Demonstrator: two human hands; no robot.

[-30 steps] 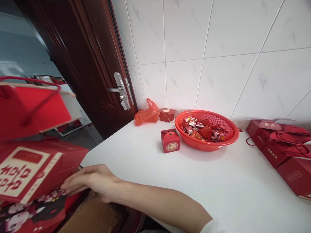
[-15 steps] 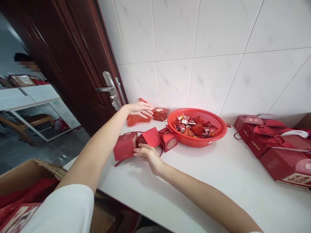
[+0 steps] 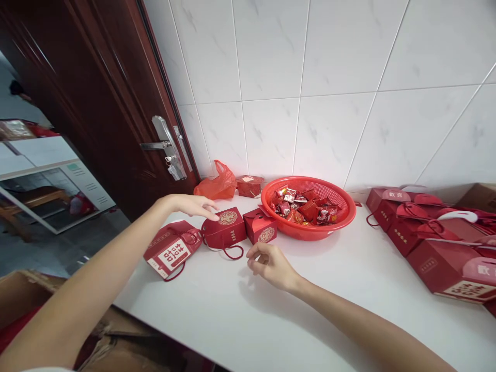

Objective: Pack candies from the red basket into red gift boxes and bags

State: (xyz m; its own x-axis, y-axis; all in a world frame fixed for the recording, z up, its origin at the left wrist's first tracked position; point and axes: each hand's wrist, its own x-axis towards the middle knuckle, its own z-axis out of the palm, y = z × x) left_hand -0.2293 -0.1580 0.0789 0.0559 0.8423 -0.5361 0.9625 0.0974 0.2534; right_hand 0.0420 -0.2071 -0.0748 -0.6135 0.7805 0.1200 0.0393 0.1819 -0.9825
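My left hand [image 3: 194, 205], fingers stretched out, is over the near-left end of a red box with a gold emblem [image 3: 225, 227], which lies on its side with a cord loop. Whether the fingertips touch it I cannot tell. My right hand [image 3: 273, 266] hovers above the white table [image 3: 240, 320], fingers loosely curled and apart, nothing in them. Just beyond it stands a small red box [image 3: 261, 226]. At the left, partly behind my left forearm, a red box with a white label [image 3: 172, 253] lies tilted.
A red basket [image 3: 310, 231] of wrapped sweets stands by the tiled wall. Behind are a red plastic bag [image 3: 219, 181] and a dark red packet [image 3: 249, 186]. Several red gift boxes [image 3: 437, 263] fill the right side. A cardboard box [image 3: 31, 284] is at lower left, beside a door [image 3: 96, 88].
The left box has tipped over toward me, showing its label, and the middle box now lies with its emblem up. My right hand has moved right, away from them; my left hand has come lower.
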